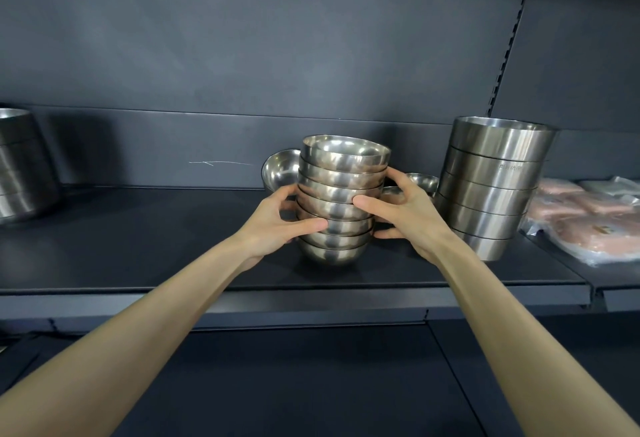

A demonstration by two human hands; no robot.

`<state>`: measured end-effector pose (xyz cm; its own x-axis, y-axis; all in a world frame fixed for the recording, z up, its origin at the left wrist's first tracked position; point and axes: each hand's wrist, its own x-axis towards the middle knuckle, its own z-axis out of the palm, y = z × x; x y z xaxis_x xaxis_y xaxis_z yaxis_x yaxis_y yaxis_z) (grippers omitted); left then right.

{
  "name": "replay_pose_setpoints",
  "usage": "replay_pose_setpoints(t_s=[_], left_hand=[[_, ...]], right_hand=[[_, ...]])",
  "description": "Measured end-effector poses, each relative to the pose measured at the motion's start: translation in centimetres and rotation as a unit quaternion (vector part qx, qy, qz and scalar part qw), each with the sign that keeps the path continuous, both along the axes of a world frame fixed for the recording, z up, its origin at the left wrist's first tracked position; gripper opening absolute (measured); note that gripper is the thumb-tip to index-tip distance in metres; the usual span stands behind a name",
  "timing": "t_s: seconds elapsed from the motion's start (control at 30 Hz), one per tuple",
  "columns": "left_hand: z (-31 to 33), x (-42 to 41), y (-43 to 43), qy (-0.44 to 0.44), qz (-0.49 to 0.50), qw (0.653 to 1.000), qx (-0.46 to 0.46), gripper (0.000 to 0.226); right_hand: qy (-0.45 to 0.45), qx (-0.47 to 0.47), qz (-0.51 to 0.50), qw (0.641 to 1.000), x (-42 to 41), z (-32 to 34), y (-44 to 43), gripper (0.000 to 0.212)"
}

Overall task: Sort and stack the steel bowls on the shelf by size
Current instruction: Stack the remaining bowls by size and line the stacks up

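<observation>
Fingers [308, 226]: curling round both sides of the stack of small bowls [341, 194], thumbs pressing on its near face (the rest are wrapping behind, mostly hidden).
Left hand [277, 220]: gripping the stack's lower left side.
Right hand [405, 209]: gripping the right side, slightly higher.
Stack of small bowls: sitting at centre frame over the shelf [138, 246], rims up, leaning a little; I cannot tell whether its base is touching.
Loose bowl [278, 168]: lying tilted just behind the stack, to its left.
Smaller bowls [422, 180]: peeking out behind the right hand.
Tall stack of larger bowls [491, 187]: standing right of centre, near the right hand.
Far stack [17, 166]: standing at the left edge, well apart.
Wrapped packets [588, 218]: lying at the right edge.
</observation>
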<state>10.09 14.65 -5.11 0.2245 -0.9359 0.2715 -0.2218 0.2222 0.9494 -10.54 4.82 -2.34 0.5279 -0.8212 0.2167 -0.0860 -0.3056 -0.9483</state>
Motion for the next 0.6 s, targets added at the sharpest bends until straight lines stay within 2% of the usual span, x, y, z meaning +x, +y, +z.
replay_pose_setpoints(t_s=[0.6], left_hand=[[-0.34, 0.17, -0.14, 0.02, -0.013, 1.0, 0.003, 0.052]], right_hand=[[0.002, -0.007, -0.01, 1.0, 0.04, 0.31, 0.58, 0.084]])
